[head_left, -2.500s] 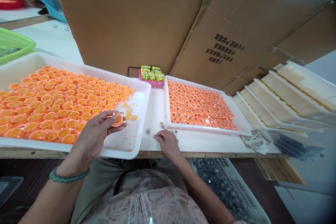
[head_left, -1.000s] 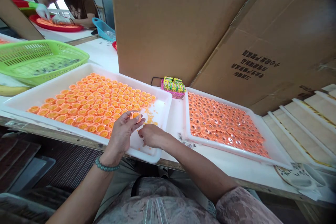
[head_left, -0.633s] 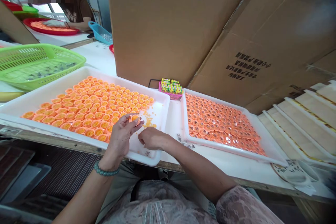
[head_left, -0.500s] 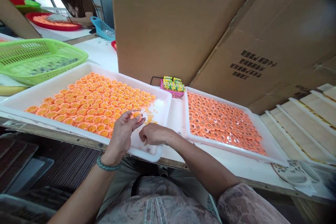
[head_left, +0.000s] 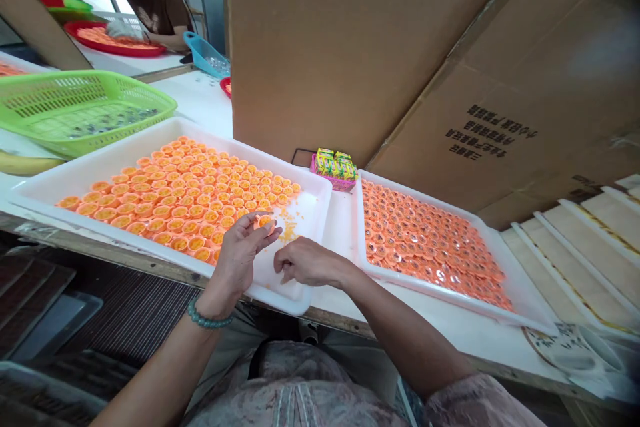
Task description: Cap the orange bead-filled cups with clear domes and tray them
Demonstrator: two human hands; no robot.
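My left hand (head_left: 236, 257), with a green bead bracelet at the wrist, pinches a small orange cup (head_left: 265, 220) with a yellow inside. It hovers over the near right part of a white tray (head_left: 316, 203). Rows of similar orange cups (head_left: 185, 190) with yellow contents fill most of this tray, and loose yellow bits (head_left: 289, 221) lie at its right end. Just right of the held cup, my right hand (head_left: 310, 261) is closed over the tray's near right corner, its fingers curled down. Whatever its fingertips hold, if anything, is hidden.
Right of me, another white tray (head_left: 531, 320) holds many orange pieces (head_left: 430, 243) with dark, shiny centres. A pink basket (head_left: 340, 183) of yellow-green packets stands between the trays, before tall cardboard (head_left: 340, 47). A green basket (head_left: 165, 107) lies left; a co-worker (head_left: 160, 10) sits beyond.
The whole view has shifted slightly, so the trays appear a little farther right. My left hand keeps the cup; my right hand stays curled beside it.
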